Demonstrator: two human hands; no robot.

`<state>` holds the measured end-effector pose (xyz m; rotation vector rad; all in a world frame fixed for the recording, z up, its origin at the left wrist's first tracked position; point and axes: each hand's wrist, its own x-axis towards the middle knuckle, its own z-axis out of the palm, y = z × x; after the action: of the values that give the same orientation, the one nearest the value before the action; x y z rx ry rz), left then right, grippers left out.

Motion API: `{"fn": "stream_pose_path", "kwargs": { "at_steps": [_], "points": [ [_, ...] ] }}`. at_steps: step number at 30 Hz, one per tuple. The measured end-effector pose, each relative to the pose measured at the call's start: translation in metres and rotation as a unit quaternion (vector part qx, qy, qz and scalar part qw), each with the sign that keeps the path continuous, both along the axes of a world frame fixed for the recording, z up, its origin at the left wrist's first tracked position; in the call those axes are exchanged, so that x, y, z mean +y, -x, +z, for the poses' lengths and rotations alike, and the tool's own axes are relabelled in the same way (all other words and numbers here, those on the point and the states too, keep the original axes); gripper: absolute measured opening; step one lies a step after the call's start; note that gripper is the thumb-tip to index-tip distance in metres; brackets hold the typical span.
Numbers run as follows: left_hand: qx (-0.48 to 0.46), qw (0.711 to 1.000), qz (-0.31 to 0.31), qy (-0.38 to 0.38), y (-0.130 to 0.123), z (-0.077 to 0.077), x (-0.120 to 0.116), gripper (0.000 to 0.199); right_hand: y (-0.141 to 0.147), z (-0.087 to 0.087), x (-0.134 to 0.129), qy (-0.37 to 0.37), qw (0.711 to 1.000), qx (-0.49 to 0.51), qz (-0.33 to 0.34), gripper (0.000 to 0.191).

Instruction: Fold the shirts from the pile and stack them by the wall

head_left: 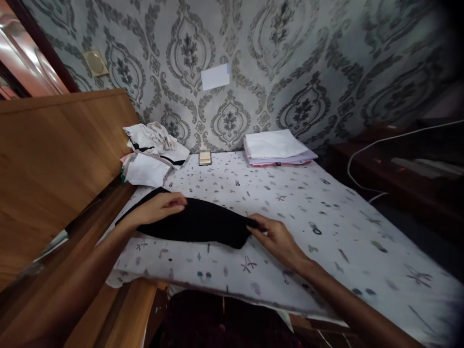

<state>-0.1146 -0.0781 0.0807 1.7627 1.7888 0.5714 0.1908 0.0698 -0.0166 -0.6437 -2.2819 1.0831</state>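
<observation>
A black folded cloth (203, 220), probably a garment, lies lengthwise on the patterned white sheet (290, 261) in front of me. My right hand (273, 237) pinches its right end between thumb and fingers. Above the left part of the cloth is my left hand (166, 208), fingers stretched out to the right with nothing seen in them. Whether that hand touches the fabric, I cannot tell.
A loose heap of white clothes (154, 145) lies at the back left, against a wooden panel (65, 140). Near the wall are a small framed square item (205, 157) and a neat folded stack (275, 146). A white cable (362, 145) hangs at the right.
</observation>
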Motion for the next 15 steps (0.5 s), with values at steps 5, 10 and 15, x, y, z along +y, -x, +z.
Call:
{"fn": "stream_pose_path", "kwargs": {
  "at_steps": [5,10,15],
  "points": [
    [0.268,0.952,0.148,0.025,0.087,-0.053,-0.07,0.024,-0.01,-0.015,-0.005,-0.103,0.993,-0.042,-0.037,0.031],
    [0.298,0.91,0.29,-0.006,0.112,-0.096,-0.121,0.061,0.002,-0.028,-0.008,-0.318,0.945,-0.066,0.032,0.061],
    [0.124,0.928,0.336,-0.103,0.126,-0.098,-0.126,0.051,0.019,-0.036,0.002,-0.241,0.965,-0.037,0.093,0.06]
  ]
}}
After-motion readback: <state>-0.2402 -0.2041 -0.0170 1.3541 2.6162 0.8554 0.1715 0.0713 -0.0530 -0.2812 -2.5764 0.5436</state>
